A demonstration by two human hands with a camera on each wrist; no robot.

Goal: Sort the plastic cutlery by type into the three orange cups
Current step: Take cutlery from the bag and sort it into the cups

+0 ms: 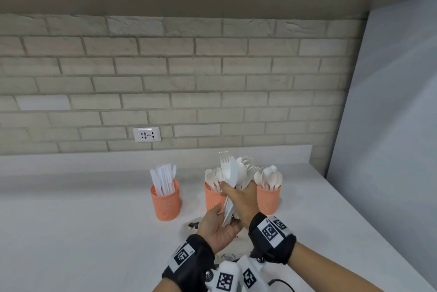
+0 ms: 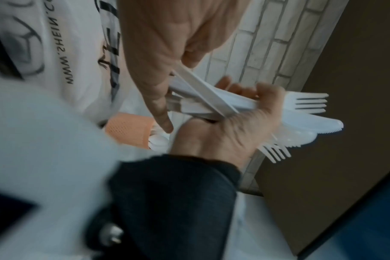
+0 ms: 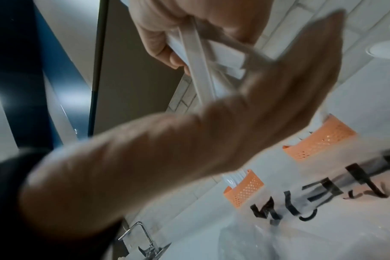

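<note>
Head view shows the right hand (image 1: pixel 238 199) clenched around a mixed bundle of cutlery (image 1: pixel 233 173), and the left hand (image 1: pixel 218 225) cupping the handle ends below that grip. Beyond the grip stand three orange cups: knife cup (image 1: pixel 165 201) to its left, fork cup (image 1: pixel 211 197) just behind, spoon cup (image 1: pixel 268 199) to its right. Sorting looks well along; the held bundle remains.
</note>
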